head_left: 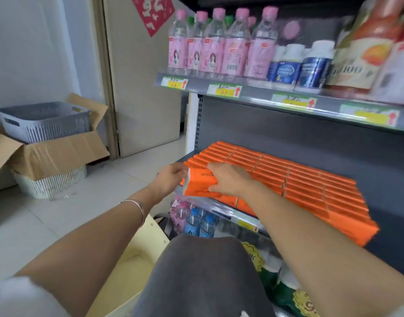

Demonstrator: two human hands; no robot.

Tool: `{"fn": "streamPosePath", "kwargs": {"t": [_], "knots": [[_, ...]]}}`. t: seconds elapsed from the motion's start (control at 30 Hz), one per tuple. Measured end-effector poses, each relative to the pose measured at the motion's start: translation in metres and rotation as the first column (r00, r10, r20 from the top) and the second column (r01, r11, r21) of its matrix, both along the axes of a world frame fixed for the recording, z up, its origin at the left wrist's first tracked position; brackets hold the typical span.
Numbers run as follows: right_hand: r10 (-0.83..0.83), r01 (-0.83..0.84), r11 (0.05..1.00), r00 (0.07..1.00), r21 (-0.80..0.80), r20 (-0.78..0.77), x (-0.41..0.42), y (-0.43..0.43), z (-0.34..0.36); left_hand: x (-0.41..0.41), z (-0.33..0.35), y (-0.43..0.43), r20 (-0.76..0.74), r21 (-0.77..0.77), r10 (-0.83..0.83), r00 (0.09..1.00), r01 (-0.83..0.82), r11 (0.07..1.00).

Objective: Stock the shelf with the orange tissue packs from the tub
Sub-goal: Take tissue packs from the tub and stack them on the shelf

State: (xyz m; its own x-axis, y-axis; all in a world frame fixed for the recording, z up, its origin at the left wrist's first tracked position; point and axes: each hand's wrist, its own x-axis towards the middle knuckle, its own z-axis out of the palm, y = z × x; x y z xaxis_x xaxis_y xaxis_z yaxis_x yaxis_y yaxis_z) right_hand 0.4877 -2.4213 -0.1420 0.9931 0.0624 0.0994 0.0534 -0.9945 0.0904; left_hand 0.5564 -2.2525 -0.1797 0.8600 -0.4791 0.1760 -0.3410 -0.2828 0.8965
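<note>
Rows of orange tissue packs (288, 179) cover the grey middle shelf (379, 179). At the shelf's front left corner, one orange tissue pack (199, 183) with a white end is held between both hands. My right hand (228, 179) lies over its top and right side. My left hand (171, 177) touches its left end. A pale yellow tub (137, 259) sits low between my arms, beside my grey-clad knee; its inside is mostly hidden.
Pink-capped bottles (210, 44), blue jars and juice bottles stand on the upper shelf (253, 92). Water bottles (196, 220) sit on the shelf below. At left on the tiled floor are a cardboard box (47, 152), a grey basket (45, 120) and a white basket.
</note>
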Motion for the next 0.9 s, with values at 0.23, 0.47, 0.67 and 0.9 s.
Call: {"fn": "streamPosePath", "kwargs": {"t": [0.23, 0.47, 0.67, 0.9], "knots": [[-0.2, 0.198, 0.979, 0.979, -0.036, -0.035, -0.076, -0.067, 0.034, -0.045, 0.023, -0.071, 0.106, 0.199, -0.221, 0.97, 0.197, 0.96], [-0.474, 0.471, 0.881, 0.878, -0.05, -0.07, -0.157, -0.156, 0.042, -0.096, 0.027, -0.169, 0.229, 0.409, -0.45, 0.863, 0.334, 0.849], [-0.631, 0.644, 0.765, 0.745, -0.017, -0.216, -0.206, -0.212, 0.022, -0.13, 0.011, -0.234, 0.373, 0.757, -0.625, 0.685, 0.165, 0.632], [-0.59, 0.676, 0.722, 0.713, 0.147, -0.38, -0.227, -0.261, -0.005, -0.131, -0.014, -0.271, 0.396, 0.849, -0.652, 0.646, 0.011, 0.528]]}}
